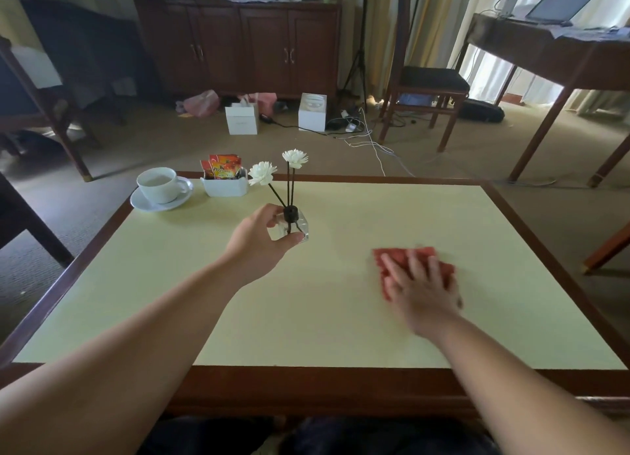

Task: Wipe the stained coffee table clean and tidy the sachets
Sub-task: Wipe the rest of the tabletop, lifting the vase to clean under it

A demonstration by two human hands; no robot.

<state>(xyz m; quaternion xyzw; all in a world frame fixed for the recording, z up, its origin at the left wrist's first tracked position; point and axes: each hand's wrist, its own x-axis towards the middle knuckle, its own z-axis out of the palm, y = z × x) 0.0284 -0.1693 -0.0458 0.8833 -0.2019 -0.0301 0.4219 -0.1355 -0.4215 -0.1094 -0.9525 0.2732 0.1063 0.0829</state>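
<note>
**Wiping under way, sachets already boxed**

My right hand (417, 280) presses flat, fingers spread, on the red cloth (402, 258) at the surface's (341, 318) right side. My left hand (262, 239) grips the flower vase (293, 227) mid-surface. Sachets (221, 168) stand in the white holder (226, 187), far left beside the cup (160, 185). Next, I judge: wipe where the vase stood.

Coffee table (341, 335), cup on saucer (160, 200), sachet holder (225, 187), red cloth (405, 260)
</note>
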